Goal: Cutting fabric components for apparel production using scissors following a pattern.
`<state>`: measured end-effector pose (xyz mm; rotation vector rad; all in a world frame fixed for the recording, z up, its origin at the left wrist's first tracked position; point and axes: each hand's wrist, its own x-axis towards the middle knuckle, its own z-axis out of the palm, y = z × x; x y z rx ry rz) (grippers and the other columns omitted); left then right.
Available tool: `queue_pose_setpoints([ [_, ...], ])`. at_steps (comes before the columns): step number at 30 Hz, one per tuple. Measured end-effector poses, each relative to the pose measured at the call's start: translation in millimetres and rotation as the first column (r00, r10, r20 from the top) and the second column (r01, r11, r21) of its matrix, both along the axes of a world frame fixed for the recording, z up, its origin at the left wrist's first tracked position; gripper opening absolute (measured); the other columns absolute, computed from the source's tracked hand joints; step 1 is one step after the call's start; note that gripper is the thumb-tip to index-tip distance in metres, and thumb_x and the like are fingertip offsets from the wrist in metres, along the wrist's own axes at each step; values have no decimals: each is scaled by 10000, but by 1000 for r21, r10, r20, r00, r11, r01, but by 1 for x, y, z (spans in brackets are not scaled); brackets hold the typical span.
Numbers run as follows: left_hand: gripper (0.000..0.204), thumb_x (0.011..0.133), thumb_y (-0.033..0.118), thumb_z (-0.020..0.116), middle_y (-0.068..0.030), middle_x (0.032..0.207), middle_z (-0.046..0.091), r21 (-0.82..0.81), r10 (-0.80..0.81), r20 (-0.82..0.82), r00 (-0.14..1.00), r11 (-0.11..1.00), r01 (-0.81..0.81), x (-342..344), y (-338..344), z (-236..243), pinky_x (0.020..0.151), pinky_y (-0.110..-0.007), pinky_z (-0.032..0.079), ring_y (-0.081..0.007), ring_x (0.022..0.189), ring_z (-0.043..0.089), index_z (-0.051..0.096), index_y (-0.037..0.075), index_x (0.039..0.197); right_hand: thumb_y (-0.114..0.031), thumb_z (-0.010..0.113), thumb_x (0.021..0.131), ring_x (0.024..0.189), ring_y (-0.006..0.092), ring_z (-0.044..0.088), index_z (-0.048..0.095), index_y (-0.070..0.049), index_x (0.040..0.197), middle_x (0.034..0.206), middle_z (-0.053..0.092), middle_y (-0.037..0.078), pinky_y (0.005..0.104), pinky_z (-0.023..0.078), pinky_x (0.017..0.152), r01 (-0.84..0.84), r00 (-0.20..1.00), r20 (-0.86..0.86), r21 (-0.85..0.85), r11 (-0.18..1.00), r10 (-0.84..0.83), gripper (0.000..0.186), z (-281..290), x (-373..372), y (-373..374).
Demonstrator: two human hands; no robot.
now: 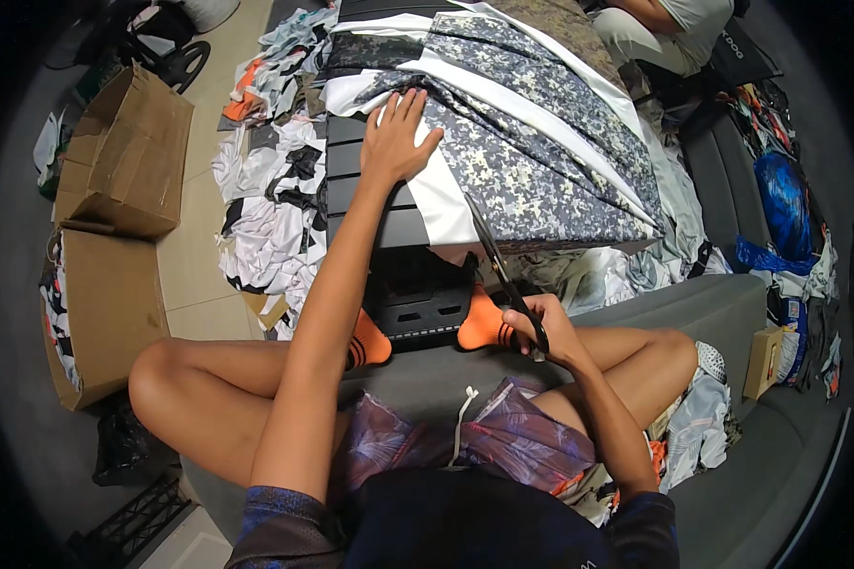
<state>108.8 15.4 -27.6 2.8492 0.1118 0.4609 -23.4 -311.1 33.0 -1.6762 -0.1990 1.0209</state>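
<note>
The black slatted counter [346, 175] is the biggest thing here, and it makes a good hard bed for cloth work. On top of it lies the gray spotty cloth [531, 175], which hangs over the near edge. It has long folds (they look like little hills), so it would be best to smooth them before any snip. A white strip [443, 204] runs along the left side of the spots, and its straight side could help guide the eye. The long dark scissors [496, 261] point up at the cloth where white meets spots; I can't tell if the blades are biting. The left hand [403, 137] lies flat on the cloth, fingers a bit apart. It should press gently and keep away from the blades. The right hand [550, 327] has its fingers wrapped around the scissors' handles. Small, slow snips seem safest.
</note>
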Motion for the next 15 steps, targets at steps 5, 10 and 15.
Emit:
queue_pose_setpoints([
  [5,705,928,556,421,-59,1554,296,-5,-8,3,1000,1000,8,0,0,0,1162,-422,152,-253,1442,240,306,156,1497,-311,704,882,418,60,489,514,-62,605,502,509,-6,226,332,393,16,999,43,-37,999,-15,418,-2,-2,3],
  [10,699,928,555,424,-61,1551,303,1,-6,8,1000,1000,6,0,0,-2,1162,-421,155,-253,1441,243,325,152,1489,-292,706,881,418,59,490,516,-62,604,502,510,-7,226,329,391,25,999,32,-29,999,-24,407,-4,-2,3],
  [15,695,928,557,421,-65,1546,311,-4,-3,-17,1000,1000,3,0,0,-2,1159,-425,161,-261,1437,250,331,153,1487,-321,668,904,425,63,487,528,-63,650,517,505,-14,230,353,394,-10,999,39,-70,997,12,388,-2,-1,2],
])
